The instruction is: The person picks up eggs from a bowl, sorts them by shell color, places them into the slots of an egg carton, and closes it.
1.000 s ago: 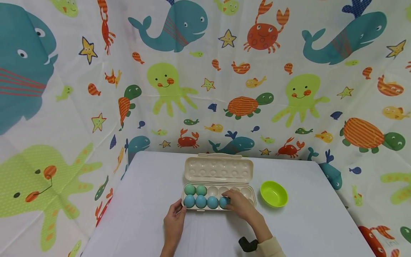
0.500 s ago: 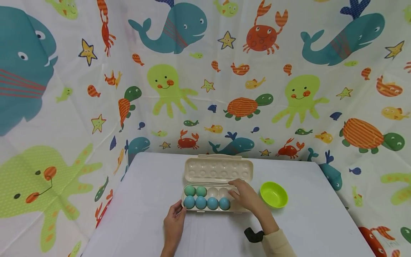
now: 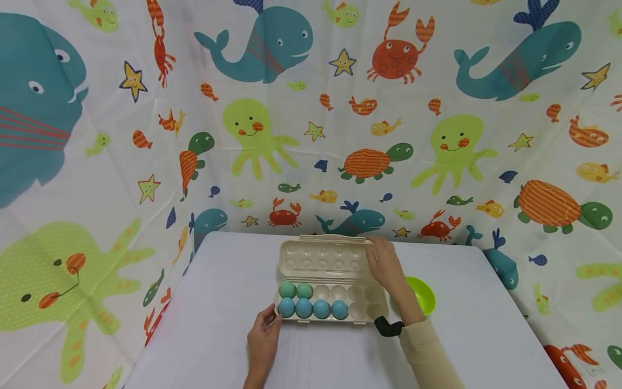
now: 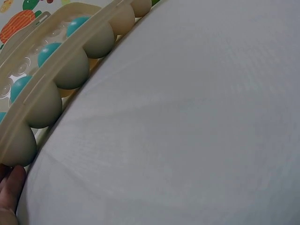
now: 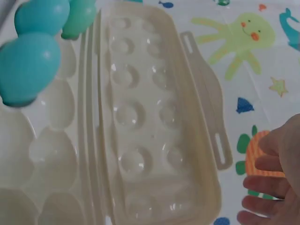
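A beige plastic egg carton point(image 3: 357, 312) lies on the white table, its lid point(image 3: 316, 262) folded back behind the tray. Several blue balls or eggs point(image 3: 304, 308) fill the left part of the front row. Two green ones point(image 3: 288, 289) sit behind them, and the right-hand cups are bare. My left hand point(image 3: 263, 340) grips the tray's front left corner; its fingertips point(image 4: 13, 187) are at the end cup in the left wrist view. My right hand point(image 3: 387, 267) is at the lid's far right corner. In the right wrist view its fingers point(image 5: 265, 187) extend beyond the lid edge, holding nothing.
A lime green bowl point(image 3: 423, 294) stands to the right of the carton, partly covered by the right forearm. A black strap piece point(image 3: 387, 327) hangs at the right wrist. A sea-animal printed cloth point(image 3: 272, 162) hangs behind and beside the table.
My right hand has left the rightmost blue ball in the front row and moved back and right to the lid's far corner. My left hand stays at the tray corner.
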`<state>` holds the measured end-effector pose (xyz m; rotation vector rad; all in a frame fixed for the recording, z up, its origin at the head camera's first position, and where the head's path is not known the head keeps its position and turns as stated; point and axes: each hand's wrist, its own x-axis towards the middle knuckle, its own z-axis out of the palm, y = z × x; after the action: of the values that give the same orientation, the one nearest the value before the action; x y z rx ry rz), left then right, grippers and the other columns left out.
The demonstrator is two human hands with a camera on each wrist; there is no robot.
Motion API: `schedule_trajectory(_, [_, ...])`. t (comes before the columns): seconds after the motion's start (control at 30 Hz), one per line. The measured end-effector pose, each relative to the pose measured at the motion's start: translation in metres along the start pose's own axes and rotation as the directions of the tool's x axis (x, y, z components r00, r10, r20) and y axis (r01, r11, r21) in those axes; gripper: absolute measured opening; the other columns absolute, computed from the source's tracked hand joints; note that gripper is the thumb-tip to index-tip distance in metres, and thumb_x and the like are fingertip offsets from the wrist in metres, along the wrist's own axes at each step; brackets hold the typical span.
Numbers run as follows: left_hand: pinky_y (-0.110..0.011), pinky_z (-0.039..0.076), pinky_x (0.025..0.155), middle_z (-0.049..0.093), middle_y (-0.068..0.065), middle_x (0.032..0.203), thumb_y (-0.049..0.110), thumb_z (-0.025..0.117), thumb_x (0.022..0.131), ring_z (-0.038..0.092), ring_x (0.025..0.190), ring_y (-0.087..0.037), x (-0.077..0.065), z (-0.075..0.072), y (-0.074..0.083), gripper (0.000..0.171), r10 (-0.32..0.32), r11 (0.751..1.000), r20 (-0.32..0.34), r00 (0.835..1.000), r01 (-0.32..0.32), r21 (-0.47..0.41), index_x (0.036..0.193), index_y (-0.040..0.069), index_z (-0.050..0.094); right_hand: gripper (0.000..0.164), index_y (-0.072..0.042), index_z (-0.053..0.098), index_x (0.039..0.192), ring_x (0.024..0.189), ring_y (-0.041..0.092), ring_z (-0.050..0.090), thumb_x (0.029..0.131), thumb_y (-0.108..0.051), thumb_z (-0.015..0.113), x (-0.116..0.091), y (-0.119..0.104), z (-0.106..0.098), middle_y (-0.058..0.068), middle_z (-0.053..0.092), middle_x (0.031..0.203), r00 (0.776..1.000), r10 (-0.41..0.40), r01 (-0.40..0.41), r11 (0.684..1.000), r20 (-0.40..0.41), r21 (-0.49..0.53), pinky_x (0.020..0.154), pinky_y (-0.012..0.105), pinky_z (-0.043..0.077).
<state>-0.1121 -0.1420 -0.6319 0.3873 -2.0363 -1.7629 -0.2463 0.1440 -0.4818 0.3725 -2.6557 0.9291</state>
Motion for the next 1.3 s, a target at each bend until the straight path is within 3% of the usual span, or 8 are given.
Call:
schedule_trajectory(0.2, [-0.013,0.057,0.083,0.070,-0.021,0.122,0.010,0.071,0.093,0.070,0.109,-0.029,0.001,0.000,-0.003,0.034,-0.002,1.000,-0.001,1.000,0.002,0.000,0.125,0.000,0.064,0.053,0.008,0.043,0.144,0.142,0.049,0.036,0.108,-0.031,0.042,0.016,0.017,0.005,0.031,0.041,0.152,0.990,0.093,-0.092,0.996,0.106,-0.011,0.120,0.062,0.029])
schedule_trajectory(0.33, [-0.016,0.058,0.085,0.069,-0.023,0.122,0.006,0.069,0.093,0.069,0.112,-0.034,-0.001,0.000,0.006,0.034,0.002,1.000,0.001,1.000,-0.002,-0.002,0.126,-0.002,0.063,0.057,0.007,0.039,0.148,0.145,0.049,0.032,0.109,-0.035,0.037,0.020,0.025,0.012,0.030,0.035,0.156,0.976,0.128,-0.132,0.991,0.178,0.015,0.123,0.061,0.025])
schedule_trajectory(0.53, [-0.017,0.059,0.085,0.069,-0.022,0.123,0.009,0.070,0.094,0.070,0.111,-0.031,0.002,0.002,-0.004,0.035,0.003,1.000,0.004,1.000,-0.003,0.002,0.127,0.000,0.063,0.054,0.008,0.044,0.144,0.141,0.050,0.037,0.110,-0.033,0.036,0.018,0.029,0.018,0.031,0.041,0.151,0.983,0.100,-0.105,0.994,0.152,0.029,0.121,0.061,0.029])
schedule_trajectory(0.83, [-0.018,0.059,0.084,0.069,-0.022,0.123,0.010,0.070,0.094,0.070,0.110,-0.031,0.003,0.002,-0.004,0.035,0.000,1.000,0.000,1.000,0.000,0.011,0.126,0.000,0.063,0.055,0.007,0.043,0.145,0.140,0.049,0.039,0.110,-0.034,0.037,0.017,0.031,0.020,0.030,0.041,0.152,0.983,0.108,-0.113,0.993,0.148,0.021,0.120,0.060,0.030])
schedule_trajectory(0.93, [-0.017,0.059,0.085,0.069,-0.022,0.123,0.014,0.070,0.095,0.070,0.111,-0.030,0.004,0.000,-0.001,0.035,-0.026,0.999,0.009,1.000,0.025,0.028,0.126,0.000,0.063,0.055,0.007,0.043,0.145,0.140,0.049,0.038,0.109,-0.034,0.038,0.017,0.030,0.020,0.030,0.041,0.151,0.983,0.111,-0.115,0.993,0.144,0.024,0.120,0.061,0.030])
schedule_trajectory(1.1, [-0.018,0.060,0.083,0.067,-0.021,0.124,0.020,0.063,0.099,0.070,0.108,-0.021,0.013,-0.002,0.006,0.035,-0.141,0.990,0.037,0.989,0.141,-0.016,0.128,-0.001,0.061,0.054,0.008,0.044,0.144,0.140,0.049,0.039,0.109,-0.033,0.039,0.016,0.029,0.019,0.030,0.042,0.151,0.983,0.113,-0.118,0.993,0.148,0.022,0.120,0.061,0.031])
schedule_trajectory(1.3, [-0.025,0.062,0.080,0.067,-0.021,0.127,0.027,0.057,0.103,0.068,0.112,-0.029,0.039,-0.001,0.021,0.039,-0.209,0.977,0.002,0.978,0.209,-0.032,0.132,0.001,0.059,0.054,0.007,0.043,0.144,0.140,0.049,0.039,0.109,-0.033,0.040,0.016,0.028,0.018,0.031,0.041,0.151,0.981,0.119,-0.123,0.992,0.152,0.020,0.120,0.060,0.030])
